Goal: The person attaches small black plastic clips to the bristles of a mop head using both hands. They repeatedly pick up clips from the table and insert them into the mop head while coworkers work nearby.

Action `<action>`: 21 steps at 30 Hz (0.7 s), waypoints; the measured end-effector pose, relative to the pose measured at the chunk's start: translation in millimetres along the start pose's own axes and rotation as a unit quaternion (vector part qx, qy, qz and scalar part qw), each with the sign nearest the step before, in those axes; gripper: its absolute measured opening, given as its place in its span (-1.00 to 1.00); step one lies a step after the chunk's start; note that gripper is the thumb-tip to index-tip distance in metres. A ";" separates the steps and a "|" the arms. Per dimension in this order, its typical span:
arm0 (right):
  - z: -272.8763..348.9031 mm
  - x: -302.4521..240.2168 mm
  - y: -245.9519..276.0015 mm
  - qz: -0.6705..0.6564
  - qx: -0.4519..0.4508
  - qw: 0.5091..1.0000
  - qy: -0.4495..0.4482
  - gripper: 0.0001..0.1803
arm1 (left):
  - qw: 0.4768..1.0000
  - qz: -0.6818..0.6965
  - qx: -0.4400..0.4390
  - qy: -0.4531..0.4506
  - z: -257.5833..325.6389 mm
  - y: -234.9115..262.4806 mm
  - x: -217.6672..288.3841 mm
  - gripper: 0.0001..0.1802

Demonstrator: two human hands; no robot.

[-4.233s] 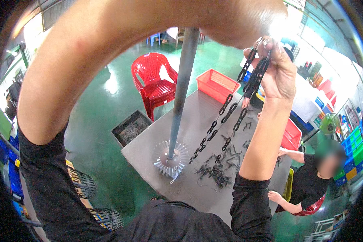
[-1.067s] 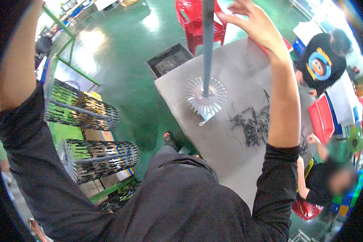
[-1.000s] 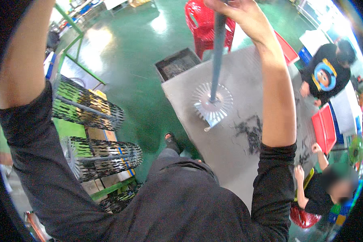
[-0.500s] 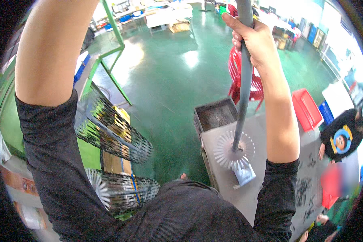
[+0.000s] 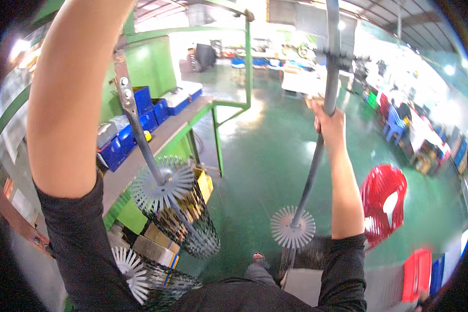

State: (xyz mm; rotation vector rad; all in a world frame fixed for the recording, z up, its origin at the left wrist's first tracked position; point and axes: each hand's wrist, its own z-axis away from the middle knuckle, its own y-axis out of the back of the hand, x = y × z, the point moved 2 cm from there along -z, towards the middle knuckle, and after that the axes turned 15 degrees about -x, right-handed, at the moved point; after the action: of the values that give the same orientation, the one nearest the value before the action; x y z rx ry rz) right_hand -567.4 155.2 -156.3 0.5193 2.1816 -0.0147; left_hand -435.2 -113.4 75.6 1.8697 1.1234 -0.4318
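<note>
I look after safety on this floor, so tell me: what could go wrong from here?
The right hand grips a long, grey, metal-looking pole. If that grip slipped, the round, silver, slotted disc low on it might drop toward the person's foot.

Tilted to the left, the disc could snag the black, mesh-like cylinder of strung links.

The left hand is out of view, so whether it steadies anything cannot be told.

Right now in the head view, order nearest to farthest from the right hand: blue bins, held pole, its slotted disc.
1. Held pole: in the right hand.
2. Slotted disc: below, at the pole's lower end.
3. Blue bins: off to the left.
</note>
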 end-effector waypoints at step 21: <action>-109.3 439.3 -107.3 0.032 -0.049 0.993 -0.106 -0.59 | 0.884 -0.115 -0.347 0.291 66.7 -140.2 -33.8 -0.56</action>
State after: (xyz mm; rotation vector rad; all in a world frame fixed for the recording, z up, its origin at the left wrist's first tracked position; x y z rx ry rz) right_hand -925.4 236.5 -442.2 0.5082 1.9472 0.0699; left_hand -561.2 -158.7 -10.0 1.2365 1.6346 0.4151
